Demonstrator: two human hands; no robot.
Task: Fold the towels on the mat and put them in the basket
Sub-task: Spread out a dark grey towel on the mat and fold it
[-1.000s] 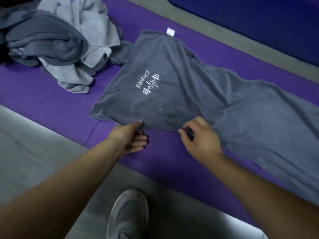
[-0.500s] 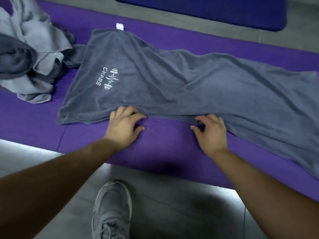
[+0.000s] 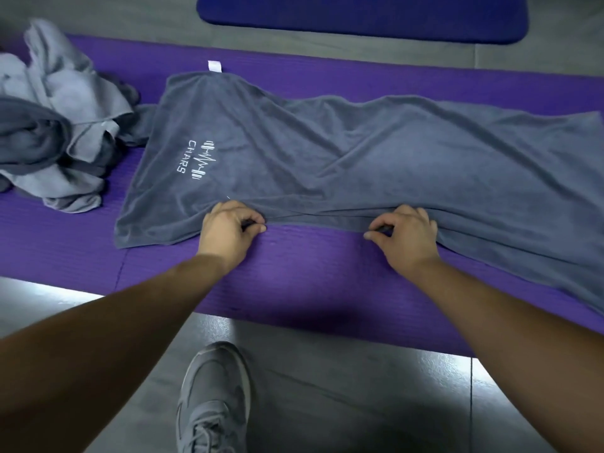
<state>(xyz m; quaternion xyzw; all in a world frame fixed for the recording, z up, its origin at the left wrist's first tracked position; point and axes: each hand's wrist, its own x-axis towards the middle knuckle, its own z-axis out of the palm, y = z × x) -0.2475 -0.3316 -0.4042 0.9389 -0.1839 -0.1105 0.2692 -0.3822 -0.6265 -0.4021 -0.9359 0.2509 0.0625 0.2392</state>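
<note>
A long dark grey towel (image 3: 327, 152) with a white "CHARS" logo and a white tag lies spread lengthwise across the purple mat (image 3: 310, 273). Its right part is wrinkled and runs out of view. My left hand (image 3: 228, 228) pinches the towel's near edge just below the logo. My right hand (image 3: 405, 232) pinches the same near edge further right. The stretch of edge between the hands is pulled taut and slightly gathered. No basket is in view.
A heap of unfolded grey towels (image 3: 55, 125) sits on the mat at the left. A dark blue mat (image 3: 359, 14) lies beyond on the grey tiled floor (image 3: 359, 387). My grey sneaker (image 3: 212, 400) stands on the floor in front of the purple mat.
Both hands have moved apart along the towel's near edge and closed their fingers on it. The view has shifted so more of the towel's right part shows.
</note>
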